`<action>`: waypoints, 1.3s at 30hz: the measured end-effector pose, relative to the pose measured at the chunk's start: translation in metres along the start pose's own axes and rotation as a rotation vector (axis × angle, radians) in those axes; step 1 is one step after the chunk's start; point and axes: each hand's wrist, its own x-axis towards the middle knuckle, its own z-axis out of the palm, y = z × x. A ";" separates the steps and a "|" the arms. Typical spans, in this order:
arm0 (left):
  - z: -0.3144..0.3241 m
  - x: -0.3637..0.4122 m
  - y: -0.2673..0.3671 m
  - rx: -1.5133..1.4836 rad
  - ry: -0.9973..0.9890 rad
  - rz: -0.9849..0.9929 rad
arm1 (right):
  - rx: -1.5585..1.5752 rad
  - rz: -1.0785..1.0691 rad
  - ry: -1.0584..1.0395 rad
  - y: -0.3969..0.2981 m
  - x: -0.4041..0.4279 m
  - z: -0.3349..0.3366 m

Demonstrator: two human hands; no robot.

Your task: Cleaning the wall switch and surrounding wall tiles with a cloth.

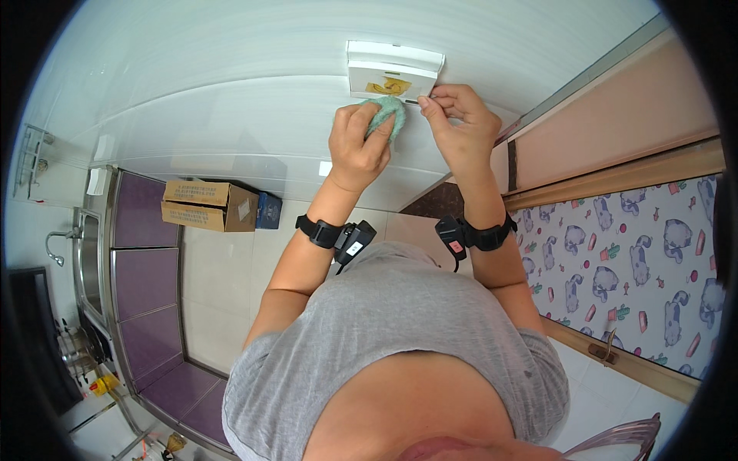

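Note:
A white wall-mounted box (369,75) with a yellow picture on its front is fixed to the glossy white wall ahead of me. My left hand (358,141) grips a bunched green cloth (387,115), which sits at the box's lower edge. The fingers of my right hand (464,118) pinch the lower right corner of the box, beside a small dark slot or label. Whether the cloth presses on the box or only overlaps it, I cannot tell. Each wrist wears a black strap with a small device.
A cardboard box (199,206) and a blue box (269,210) stand on the floor by the wall. Purple-fronted cabinets (145,210) with a sink (90,259) and faucet (56,248) run along the left. On the right is a door (622,259) with a cat-patterned covering and a handle (608,348).

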 end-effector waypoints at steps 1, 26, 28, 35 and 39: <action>0.001 0.000 0.002 -0.021 0.014 -0.010 | 0.001 0.001 -0.001 -0.001 0.000 0.000; -0.022 0.009 -0.008 0.115 0.071 -0.024 | -0.034 -0.001 0.007 -0.001 0.000 0.000; -0.023 0.022 0.001 0.093 0.114 0.039 | -0.033 -0.007 -0.006 -0.001 0.000 -0.001; -0.020 0.032 -0.001 0.129 0.081 0.007 | -0.080 -0.018 0.017 -0.003 0.000 -0.001; -0.026 0.032 0.001 0.132 0.084 -0.066 | -0.118 -0.020 -0.008 -0.008 0.000 0.000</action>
